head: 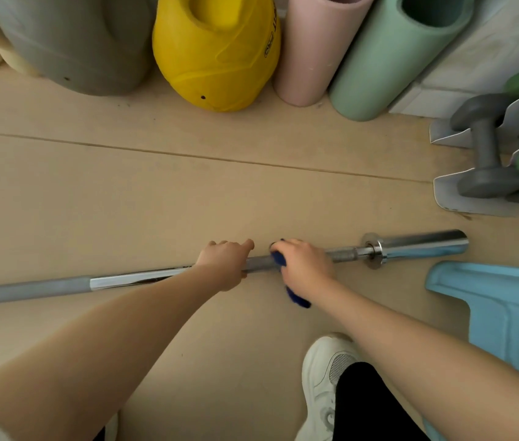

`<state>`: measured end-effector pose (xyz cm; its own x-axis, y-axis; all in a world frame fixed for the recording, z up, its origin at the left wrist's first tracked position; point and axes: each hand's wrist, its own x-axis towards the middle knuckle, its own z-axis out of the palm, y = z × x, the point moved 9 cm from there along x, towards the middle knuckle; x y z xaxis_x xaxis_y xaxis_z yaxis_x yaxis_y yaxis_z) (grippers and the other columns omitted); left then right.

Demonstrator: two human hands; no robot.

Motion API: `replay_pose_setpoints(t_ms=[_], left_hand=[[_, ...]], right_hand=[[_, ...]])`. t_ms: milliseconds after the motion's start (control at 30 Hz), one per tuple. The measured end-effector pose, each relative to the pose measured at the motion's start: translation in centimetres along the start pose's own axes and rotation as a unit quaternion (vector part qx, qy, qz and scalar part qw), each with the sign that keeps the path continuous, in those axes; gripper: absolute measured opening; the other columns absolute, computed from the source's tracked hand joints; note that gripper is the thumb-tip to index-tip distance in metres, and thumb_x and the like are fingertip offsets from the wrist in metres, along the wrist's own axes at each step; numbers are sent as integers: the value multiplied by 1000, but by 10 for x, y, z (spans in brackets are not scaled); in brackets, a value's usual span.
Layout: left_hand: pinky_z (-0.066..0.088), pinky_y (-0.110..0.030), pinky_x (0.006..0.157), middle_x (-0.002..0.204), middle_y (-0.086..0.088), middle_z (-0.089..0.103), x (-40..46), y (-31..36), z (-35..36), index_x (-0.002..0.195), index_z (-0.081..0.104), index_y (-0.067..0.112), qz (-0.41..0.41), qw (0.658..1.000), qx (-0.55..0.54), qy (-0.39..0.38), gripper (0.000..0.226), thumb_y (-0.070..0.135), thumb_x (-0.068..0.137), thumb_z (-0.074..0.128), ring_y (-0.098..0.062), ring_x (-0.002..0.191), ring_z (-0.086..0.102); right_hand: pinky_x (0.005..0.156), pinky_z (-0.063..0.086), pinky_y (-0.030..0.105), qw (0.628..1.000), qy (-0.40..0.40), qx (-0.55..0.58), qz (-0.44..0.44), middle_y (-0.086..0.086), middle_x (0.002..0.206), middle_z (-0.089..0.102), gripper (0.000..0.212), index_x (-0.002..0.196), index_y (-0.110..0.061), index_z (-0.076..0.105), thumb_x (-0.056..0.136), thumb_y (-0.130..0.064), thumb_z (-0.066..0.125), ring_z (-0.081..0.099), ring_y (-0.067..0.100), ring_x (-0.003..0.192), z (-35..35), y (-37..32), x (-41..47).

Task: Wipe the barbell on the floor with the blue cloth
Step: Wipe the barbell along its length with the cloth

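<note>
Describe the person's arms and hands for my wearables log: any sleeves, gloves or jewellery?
Both forearms are bare. The left hand and right hand show no gloves, rings, watch or bands. A pale grey bit of fabric, perhaps a short sleeve, shows at the bottom left corner.

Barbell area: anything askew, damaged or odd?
Nothing stands out. The barbell lies flat on the floor; the left hand grips its shaft and the right hand holds the blue cloth around it. No spills or visible damage.
</note>
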<state>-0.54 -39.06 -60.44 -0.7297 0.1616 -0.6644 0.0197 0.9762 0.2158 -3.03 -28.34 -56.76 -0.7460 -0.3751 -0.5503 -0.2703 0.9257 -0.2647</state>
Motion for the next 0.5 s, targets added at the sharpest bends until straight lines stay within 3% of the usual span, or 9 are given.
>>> replay_pose_setpoints(t_ms=[67,233,367,500], left_hand=[[38,-35,91,119,-7,60,-1,-8,-4,130,35,17,-14,1000,-27,4,44,29,92,54,-29,110,54],[36,-36,100,131,-1,55,-15,-53,4,131,44,20,-27,994,-92,-58,47,29,89,60,-24,120,49],[30,-34,102,130,5,56,-31,-87,7,132,44,22,-21,994,-76,-70,52,33,86,64,-21,123,45],[34,-35,95,124,-2,57,-40,-114,23,120,52,19,-52,994,-24,-93,42,38,85,63,-25,121,45]], right_hand=[[76,49,36,999,-32,23,-18,3,109,59,31,105,-21,58,81,-5,48,58,30,97,8,-17,5],[70,39,33,995,-32,-60,74,8,114,57,31,108,-19,57,82,-6,46,58,32,101,7,-13,18],[71,43,35,999,-11,-36,21,11,110,60,21,103,-14,55,88,-6,42,59,33,99,21,-85,17],[70,41,33,995,-44,42,-77,7,116,56,30,110,-17,56,84,-5,51,58,31,101,48,-154,10]])
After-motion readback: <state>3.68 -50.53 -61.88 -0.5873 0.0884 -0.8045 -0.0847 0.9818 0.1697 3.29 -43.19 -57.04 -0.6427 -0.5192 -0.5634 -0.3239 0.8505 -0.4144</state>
